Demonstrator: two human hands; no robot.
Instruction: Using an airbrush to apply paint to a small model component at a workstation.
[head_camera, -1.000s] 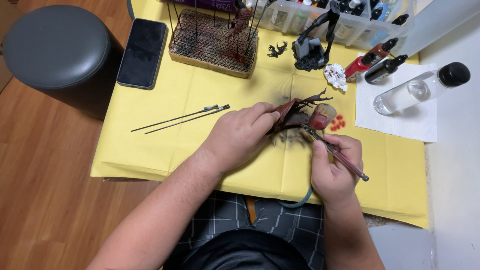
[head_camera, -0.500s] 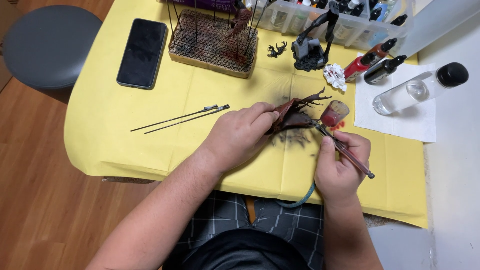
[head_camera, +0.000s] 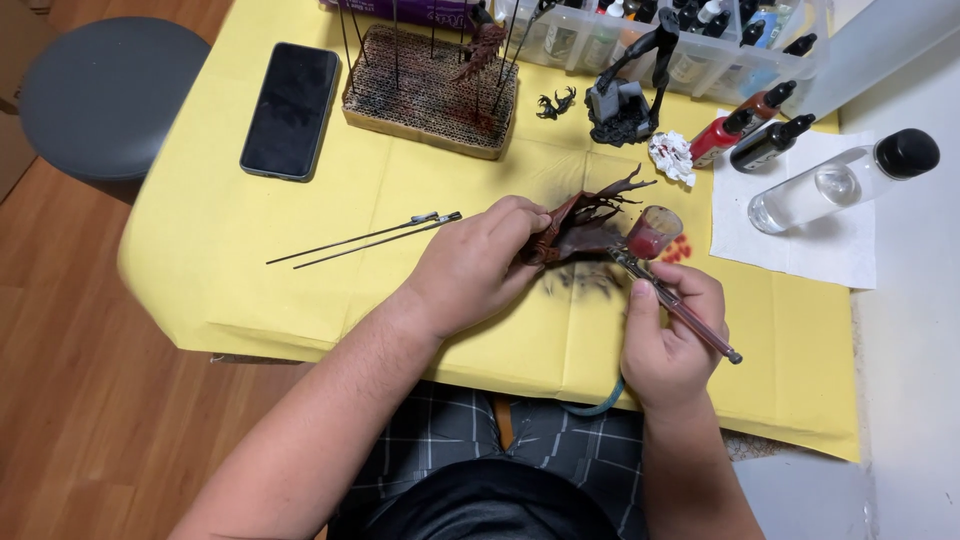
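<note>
The left hand (head_camera: 475, 265) pinches a dark red, spiky model piece (head_camera: 585, 225), just as before. To its right, the right hand (head_camera: 670, 345) grips a thin metal airbrush with a red cup (head_camera: 660, 270). Its tip has moved closer and now sits right beside the piece, over the yellow paper surface (head_camera: 300, 290).

Phone, bottles & boxes on the yellow table

A black phone (head_camera: 290, 110) w/ a dark screen lies top left. A clear box (head_camera: 815, 35) of small bottles stands at the back, a purple box (head_camera: 400, 8) beside it. Red bottle (head_camera: 728, 133), dark bottle (head_camera: 768, 142) & clear bottle (head_camera: 840, 182) lie right.
</note>
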